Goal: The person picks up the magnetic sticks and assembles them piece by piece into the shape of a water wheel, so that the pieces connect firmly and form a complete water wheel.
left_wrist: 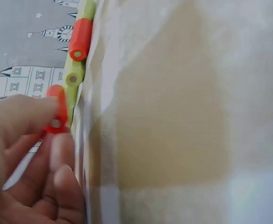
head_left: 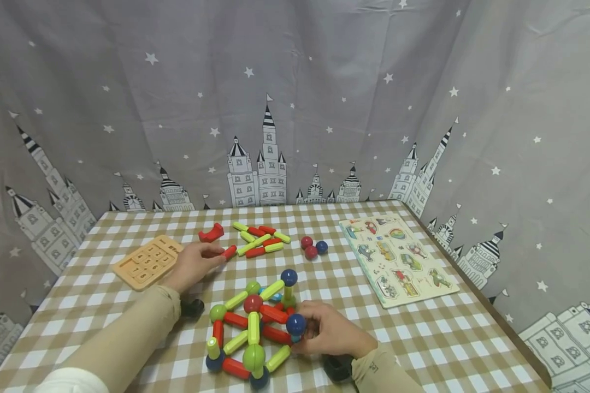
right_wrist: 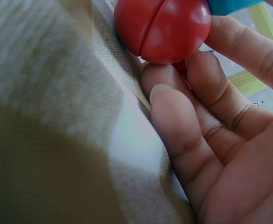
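A ball-and-stick structure (head_left: 253, 326) of red, yellow-green and blue magnetic sticks and balls stands on the table before me. My left hand (head_left: 195, 264) pinches a red magnetic stick (head_left: 229, 252) between thumb and fingers, beyond the structure; the left wrist view shows the stick's round end. At the structure's right side, my right hand (head_left: 331, 330) grips it near a dark blue ball (head_left: 296, 325). Close up in the right wrist view, a red ball (right_wrist: 162, 28) lies against curled fingers, a light blue piece (right_wrist: 232, 5) behind it. The exact grip point is partly hidden.
Loose red and yellow-green sticks (head_left: 258, 240) lie beyond the left hand, near a red curved piece (head_left: 211, 233). Several loose balls (head_left: 311, 252) sit to their right. A wooden number board (head_left: 147, 261) is at left, a picture puzzle (head_left: 398, 259) at right.
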A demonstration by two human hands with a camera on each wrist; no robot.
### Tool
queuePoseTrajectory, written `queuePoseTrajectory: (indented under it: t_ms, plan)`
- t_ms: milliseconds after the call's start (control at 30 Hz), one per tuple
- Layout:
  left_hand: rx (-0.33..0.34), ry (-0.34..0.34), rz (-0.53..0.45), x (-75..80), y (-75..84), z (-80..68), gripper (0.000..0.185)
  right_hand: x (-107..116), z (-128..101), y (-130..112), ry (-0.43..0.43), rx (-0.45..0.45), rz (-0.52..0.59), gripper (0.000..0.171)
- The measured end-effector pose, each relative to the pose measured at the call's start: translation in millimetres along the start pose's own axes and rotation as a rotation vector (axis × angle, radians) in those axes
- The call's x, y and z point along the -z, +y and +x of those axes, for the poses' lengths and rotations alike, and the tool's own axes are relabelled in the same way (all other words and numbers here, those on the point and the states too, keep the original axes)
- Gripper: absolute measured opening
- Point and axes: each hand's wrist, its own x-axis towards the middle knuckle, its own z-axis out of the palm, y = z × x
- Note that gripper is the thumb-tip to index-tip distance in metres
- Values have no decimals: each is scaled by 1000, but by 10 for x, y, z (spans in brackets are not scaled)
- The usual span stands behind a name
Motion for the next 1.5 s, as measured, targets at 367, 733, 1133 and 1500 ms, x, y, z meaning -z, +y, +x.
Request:
queuePoseTrajectory:
  t_ms: [367, 733, 1133, 1500]
  plan:
    - [-63, -76, -120, 473, 477, -1184, 31, -78, 44, 21, -19, 8, 16, 26]
    - [-192, -220, -231, 293, 786, -1569, 16, -4, -11, 2, 3, 15, -12, 27]
    - [-206, -302, -323, 248, 830, -1649, 21, -9, -71, -40, 11, 38, 25, 25]
    - [-199, -281, -383, 204, 763, -1689, 30, 24, -26, -32, -64, 33, 165, 26]
